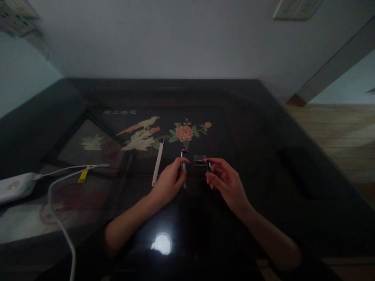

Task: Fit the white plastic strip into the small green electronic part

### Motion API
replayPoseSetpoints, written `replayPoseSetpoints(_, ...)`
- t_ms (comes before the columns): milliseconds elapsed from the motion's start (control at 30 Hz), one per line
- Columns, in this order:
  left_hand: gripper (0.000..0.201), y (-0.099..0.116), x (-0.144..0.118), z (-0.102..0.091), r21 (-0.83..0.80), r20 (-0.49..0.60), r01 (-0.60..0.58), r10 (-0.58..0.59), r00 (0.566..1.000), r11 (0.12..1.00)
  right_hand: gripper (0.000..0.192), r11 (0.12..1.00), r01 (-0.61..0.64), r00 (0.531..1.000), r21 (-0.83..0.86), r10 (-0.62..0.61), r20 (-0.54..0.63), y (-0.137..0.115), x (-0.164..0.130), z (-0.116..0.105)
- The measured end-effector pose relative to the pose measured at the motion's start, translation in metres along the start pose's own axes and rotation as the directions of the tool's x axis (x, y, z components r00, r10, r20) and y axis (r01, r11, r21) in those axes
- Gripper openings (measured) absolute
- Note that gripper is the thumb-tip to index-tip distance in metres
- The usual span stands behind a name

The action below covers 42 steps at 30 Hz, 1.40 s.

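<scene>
My left hand (172,175) is closed around a slim silver-grey tool with a small shiny curved end (184,151) above the fingers; its exact kind is unclear. Between thumb and fingers, my right hand (225,177) pinches a small dark stick-like piece (209,166) with a light edge. Just left of those right fingertips is a small clear box (200,162) with dark bands; whether the fingers touch it I cannot tell. A long pale flat strip (158,163) with a dark upper end lies on the black table left of my left hand.
The glossy black table (243,117) bears a bird-and-flower picture (184,133) and reflects a bright light. At the left, a white power bank or adapter (17,187) joins a white cable (58,218) with a yellow tag (83,175). A dark flat object (304,171) lies at the right.
</scene>
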<state>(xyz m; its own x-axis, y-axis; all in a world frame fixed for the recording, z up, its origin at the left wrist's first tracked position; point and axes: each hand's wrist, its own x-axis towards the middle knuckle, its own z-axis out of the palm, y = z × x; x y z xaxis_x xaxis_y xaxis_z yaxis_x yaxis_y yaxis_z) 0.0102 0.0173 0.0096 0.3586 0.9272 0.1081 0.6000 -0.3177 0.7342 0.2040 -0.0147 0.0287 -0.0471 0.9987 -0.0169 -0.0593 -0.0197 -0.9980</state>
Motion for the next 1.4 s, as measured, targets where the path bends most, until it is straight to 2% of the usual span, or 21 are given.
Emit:
replayPoseSetpoints(200, 0.019, 0.000, 0.010, -0.001, 0.271, 0.006, -0.038, 0.037, 0.999, 0.962, 0.039, 0.999, 0.000, 1.000, 0.035, 0.000, 0.005, -0.001, -0.001, 0.001)
replayPoseSetpoints(333, 0.019, -0.003, 0.014, 0.000, 0.358, 0.032, -0.046, 0.036, 0.999, 0.933, 0.039, 0.999, 0.002, 1.000, 0.046, -0.003, 0.016, -0.001, -0.002, 0.001)
replayPoseSetpoints(700, 0.019, -0.001, 0.012, -0.001, 0.416, 0.046, -0.073, 0.060, 0.997, 0.906, 0.040, 0.999, 0.015, 1.000, 0.047, -0.015, 0.016, 0.003, -0.001, 0.002)
replayPoseSetpoints(1400, 0.019, -0.011, 0.012, -0.001, 0.373, 0.048, -0.082, 0.069, 0.996, 0.924, 0.041, 1.000, 0.007, 0.999, 0.024, -0.008, 0.034, 0.004, -0.002, 0.002)
